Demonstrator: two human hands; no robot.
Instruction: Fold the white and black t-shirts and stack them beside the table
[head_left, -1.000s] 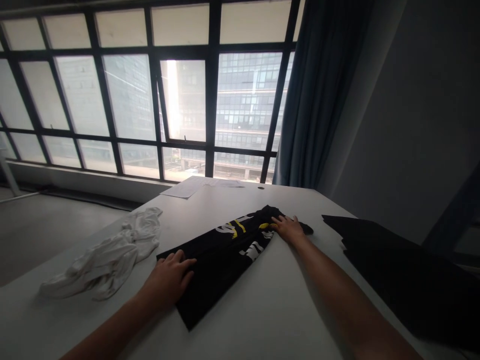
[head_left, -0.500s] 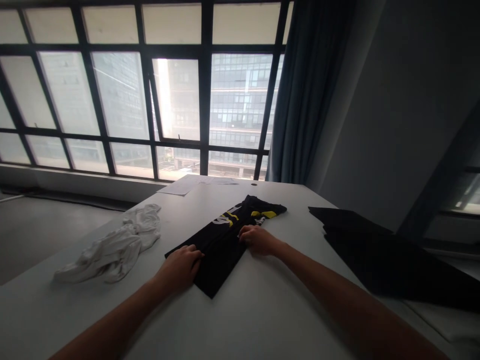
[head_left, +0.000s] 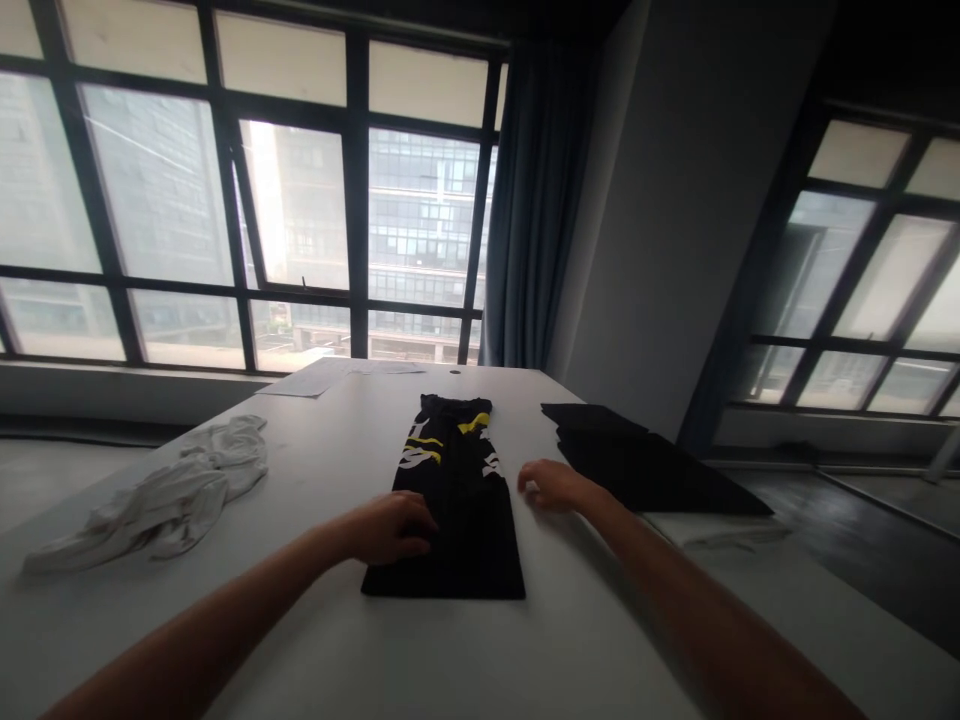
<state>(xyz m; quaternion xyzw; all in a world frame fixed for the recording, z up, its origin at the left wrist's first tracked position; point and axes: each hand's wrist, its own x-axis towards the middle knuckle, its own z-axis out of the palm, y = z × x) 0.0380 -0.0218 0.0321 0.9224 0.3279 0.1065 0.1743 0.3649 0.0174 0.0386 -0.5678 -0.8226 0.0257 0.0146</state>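
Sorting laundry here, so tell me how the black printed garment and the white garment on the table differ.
The black garment is folded into a long flat strip; the white garment lies crumpled in a loose heap. The black one carries yellow and white print; the white one looks plain. The left hand rests on the black one; nothing touches the white one. Both lie on the white table.

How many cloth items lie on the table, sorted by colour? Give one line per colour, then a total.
Black with yellow and white print: 1, the folded garment under the left hand
Plain black: 1 stack; layers uncountable
White: 1 crumpled garment
Total: 3
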